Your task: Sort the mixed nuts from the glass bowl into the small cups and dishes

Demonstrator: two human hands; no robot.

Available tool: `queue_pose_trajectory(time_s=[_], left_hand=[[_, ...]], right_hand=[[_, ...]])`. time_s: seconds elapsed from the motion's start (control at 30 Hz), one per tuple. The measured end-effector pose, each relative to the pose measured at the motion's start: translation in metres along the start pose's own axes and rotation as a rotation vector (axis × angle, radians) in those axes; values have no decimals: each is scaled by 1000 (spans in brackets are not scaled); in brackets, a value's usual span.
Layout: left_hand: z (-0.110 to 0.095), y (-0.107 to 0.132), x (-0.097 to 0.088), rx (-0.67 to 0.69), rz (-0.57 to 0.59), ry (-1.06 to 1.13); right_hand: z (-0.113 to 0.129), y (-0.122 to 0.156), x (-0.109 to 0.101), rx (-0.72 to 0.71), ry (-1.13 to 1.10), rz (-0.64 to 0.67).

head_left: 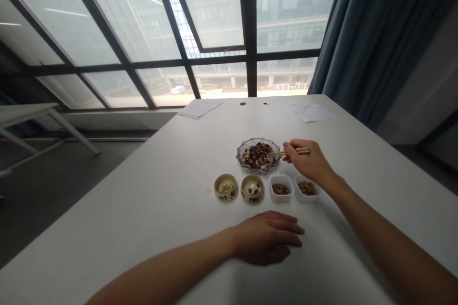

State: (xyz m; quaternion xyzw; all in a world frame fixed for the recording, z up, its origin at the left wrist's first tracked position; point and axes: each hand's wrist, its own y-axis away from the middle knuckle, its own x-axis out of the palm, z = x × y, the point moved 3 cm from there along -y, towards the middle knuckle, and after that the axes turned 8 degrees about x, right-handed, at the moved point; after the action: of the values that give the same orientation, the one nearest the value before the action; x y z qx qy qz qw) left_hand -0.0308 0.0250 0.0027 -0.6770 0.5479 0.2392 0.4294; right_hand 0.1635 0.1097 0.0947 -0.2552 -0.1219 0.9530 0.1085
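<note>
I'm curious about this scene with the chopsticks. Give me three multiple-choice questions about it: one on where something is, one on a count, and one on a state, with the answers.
1. Where are the tips of the chopsticks in the right hand?
A. Over the glass dish
B. Inside a cup
C. On the window frame

2. How many small containers stand in the row nearest the person?
A. Two
B. Three
C. Four

3. What is the left hand doing?
A. Holding a spoon
B. Resting open on the white table
C. Lifting a cup

Answers:
1. A, because the tips reach over the nuts in the dish.
2. C, because two round cups and two white tubs stand in line.
3. B, because its fingers lie spread on the tabletop, holding nothing.
</note>
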Motion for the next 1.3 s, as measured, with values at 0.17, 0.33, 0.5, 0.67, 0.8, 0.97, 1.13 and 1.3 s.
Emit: queue_pose_trajectory(time_s=[0.17, 0.33, 0.5, 0.67, 0.8, 0.97, 1.13, 1.3], left_hand=[[0, 0, 0, -4, 5, 5], [-1, 0, 0, -19, 15, 22], [-1, -1, -1, -7, 14, 18], [-1, -1, 0, -4, 9, 0], [0, 0, 0, -5, 12, -1], [-1, -1, -1, -14, 14, 19], [-1, -1, -1, -19, 15, 29], [-1, -2, -2, -20, 20, 23]], right_hand=[[-5, -1, 5, 48, -96, 30], [-12, -2, 11, 43, -121, 46], [-18, -3, 13, 32, -124, 45], [-21, -5, 10, 34, -109, -51], [-11, -7, -5, 89, -160, -119], [17, -5, -47, 160, -280, -174], [45, 13, -87, 196, -313, -116], [55, 28, -91, 247, -240, 42]])
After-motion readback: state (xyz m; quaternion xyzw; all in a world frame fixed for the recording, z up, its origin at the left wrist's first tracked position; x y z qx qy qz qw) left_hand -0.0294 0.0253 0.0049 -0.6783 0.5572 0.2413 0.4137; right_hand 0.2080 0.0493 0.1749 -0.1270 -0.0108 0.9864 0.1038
